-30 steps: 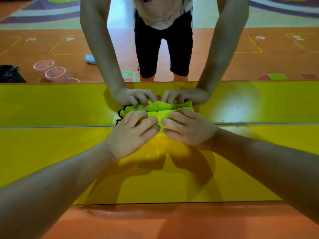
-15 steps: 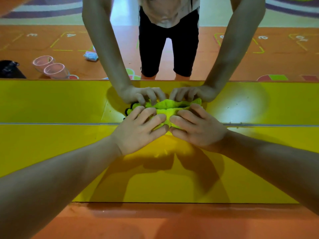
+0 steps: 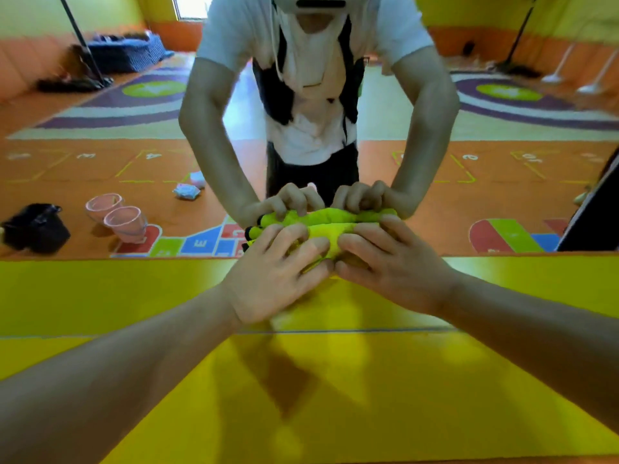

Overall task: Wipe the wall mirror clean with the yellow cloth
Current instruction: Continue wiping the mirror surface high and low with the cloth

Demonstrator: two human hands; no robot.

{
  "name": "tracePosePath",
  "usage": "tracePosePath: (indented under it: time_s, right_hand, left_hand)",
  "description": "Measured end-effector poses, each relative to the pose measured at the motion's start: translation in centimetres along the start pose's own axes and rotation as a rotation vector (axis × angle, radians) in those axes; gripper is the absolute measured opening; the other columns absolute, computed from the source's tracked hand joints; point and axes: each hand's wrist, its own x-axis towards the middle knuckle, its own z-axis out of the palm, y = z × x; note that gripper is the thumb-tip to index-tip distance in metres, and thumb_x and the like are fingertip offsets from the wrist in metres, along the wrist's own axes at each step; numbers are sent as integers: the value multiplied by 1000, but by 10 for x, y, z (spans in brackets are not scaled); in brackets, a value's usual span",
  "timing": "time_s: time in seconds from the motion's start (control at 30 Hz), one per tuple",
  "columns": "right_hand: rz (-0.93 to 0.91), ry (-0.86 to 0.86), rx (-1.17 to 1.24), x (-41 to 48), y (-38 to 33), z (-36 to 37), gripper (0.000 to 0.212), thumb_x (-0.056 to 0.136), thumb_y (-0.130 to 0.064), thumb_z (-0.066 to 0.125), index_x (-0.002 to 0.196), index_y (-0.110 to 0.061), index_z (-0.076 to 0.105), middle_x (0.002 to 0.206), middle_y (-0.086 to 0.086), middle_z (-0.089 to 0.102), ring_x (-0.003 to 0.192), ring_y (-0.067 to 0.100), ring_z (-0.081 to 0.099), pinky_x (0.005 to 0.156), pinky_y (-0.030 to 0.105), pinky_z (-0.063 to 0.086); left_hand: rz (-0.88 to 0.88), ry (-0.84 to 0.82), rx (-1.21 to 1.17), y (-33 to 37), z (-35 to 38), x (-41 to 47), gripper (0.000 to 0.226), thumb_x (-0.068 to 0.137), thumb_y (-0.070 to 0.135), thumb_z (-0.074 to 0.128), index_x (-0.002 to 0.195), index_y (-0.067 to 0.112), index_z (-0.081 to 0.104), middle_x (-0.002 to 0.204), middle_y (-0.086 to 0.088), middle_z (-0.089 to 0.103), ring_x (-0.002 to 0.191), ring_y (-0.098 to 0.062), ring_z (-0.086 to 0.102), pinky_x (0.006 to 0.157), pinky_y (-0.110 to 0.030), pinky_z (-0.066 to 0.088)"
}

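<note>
The yellow cloth (image 3: 326, 233), bunched up with a black trim at its left end, is pressed flat against the wall mirror (image 3: 502, 202). My left hand (image 3: 278, 272) holds its left half, with the fingers curled over it. My right hand (image 3: 390, 262) holds the right half, fingertips almost touching the left hand's. Both hands sit well above the mirror's bottom seam (image 3: 335, 330). The mirror reflects my arms, my torso and the cloth right above my real hands.
Below the seam runs a glossy yellow panel (image 3: 335, 396). In the mirror's reflection, two pink cups (image 3: 115, 216), a black bag (image 3: 35, 227) and crumpled paper (image 3: 186, 190) lie on the orange floor behind me. A dark object (image 3: 593, 216) stands at the right edge.
Both hands have slid the cloth up the mirror, from the bottom seam to well above it. The view has tilted up and shows more of the reflected room.
</note>
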Motion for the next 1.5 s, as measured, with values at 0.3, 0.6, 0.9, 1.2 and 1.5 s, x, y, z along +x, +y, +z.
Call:
tracePosePath:
  time_s: [0.3, 0.6, 0.9, 1.2, 1.5]
  right_hand:
    - [-59, 17, -168, 122, 144, -116, 23, 104, -14, 52, 105, -29, 70, 109, 6, 68, 93, 28, 64, 79, 42, 52]
    - [-59, 81, -294, 232, 280, -227, 32, 106, -11, 45, 117, -29, 69, 111, 9, 67, 96, 32, 64, 79, 45, 51]
    - [3, -16, -427, 344, 412, -332, 64, 75, -34, 77, 135, -34, 54, 129, 7, 52, 118, 32, 52, 94, 41, 40]
    - [231, 227, -533, 459, 523, -418, 47, 74, -14, 80, 116, -28, 66, 109, 7, 54, 98, 33, 52, 79, 43, 42]
    - [705, 650, -108, 484, 487, -400, 32, 100, -30, 45, 96, -13, 72, 109, 3, 66, 104, 25, 60, 95, 39, 40]
  left_hand:
    - [115, 133, 119, -122, -116, 136, 14, 104, 18, 57, 113, 22, 66, 119, -5, 67, 105, -34, 54, 84, -46, 50]
    - [225, 263, 284, -240, -228, 275, 20, 104, 14, 53, 114, 24, 67, 119, -6, 68, 104, -36, 58, 82, -45, 51]
    - [224, 329, 463, -349, -339, 411, 36, 104, 19, 34, 115, 23, 68, 126, -8, 61, 117, -37, 50, 96, -47, 47]
    - [36, 423, 478, -432, -438, 548, 36, 82, 28, 78, 115, 25, 63, 124, -4, 57, 113, -34, 49, 86, -47, 46]
    - [-400, 746, -47, -386, -414, 551, 35, 97, 23, 49, 124, 10, 68, 145, -7, 54, 143, -23, 37, 121, -38, 27]
